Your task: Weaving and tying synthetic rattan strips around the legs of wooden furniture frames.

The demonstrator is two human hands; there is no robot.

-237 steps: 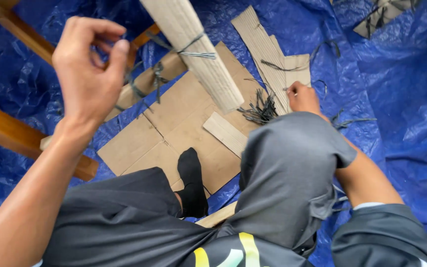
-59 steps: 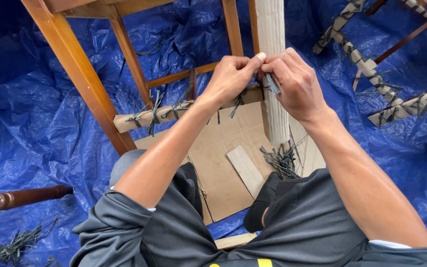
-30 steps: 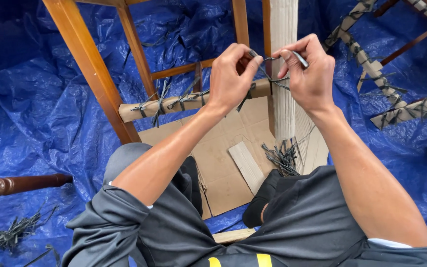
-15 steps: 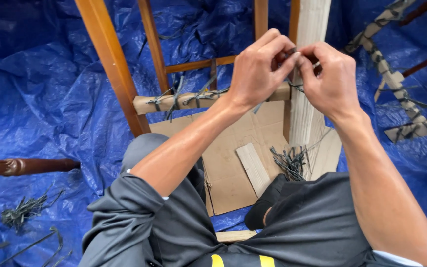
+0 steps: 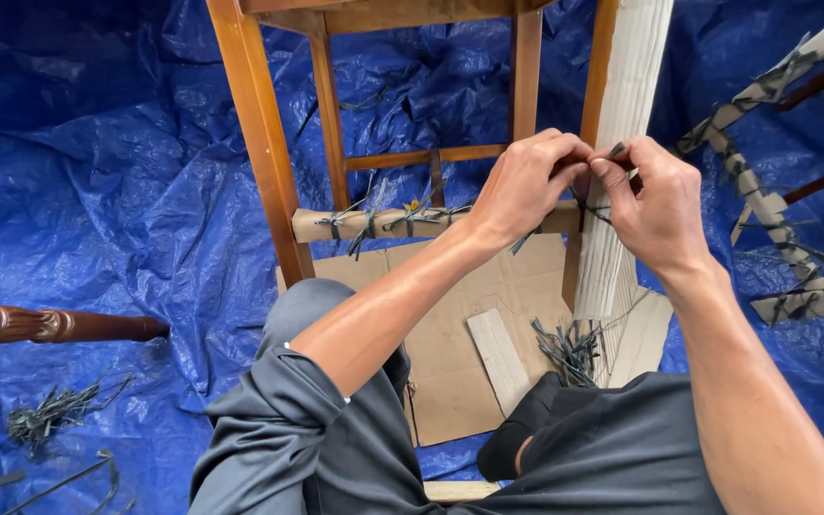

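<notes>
Your left hand [image 5: 526,186] and right hand [image 5: 655,205] meet fingertip to fingertip in front of the cardboard-wrapped leg [image 5: 622,153], both pinching a thin dark strap [image 5: 591,202] that runs around the leg where it meets the wrapped rail [image 5: 402,221]. The fingers of each hand are closed on the strap ends, and the two hands touch.

Beneath everything lies the crumpled blue tarp [image 5: 107,191]. On it stands the wooden chair frame [image 5: 259,143], its orange-brown legs rising out of the top of the view. Flat cardboard sheets [image 5: 450,372] lie on the tarp under the frame, just beyond your knees. To the right, another frame bound in cardboard strips [image 5: 765,200] slants across the tarp. A dark turned leg [image 5: 50,326] pokes in from the left edge. A loose cardboard strip [image 5: 498,358] rests on the sheets, with a bundle of dark ties [image 5: 569,348] just beside it. A second tie bundle [image 5: 50,415] lies near the lower left.
</notes>
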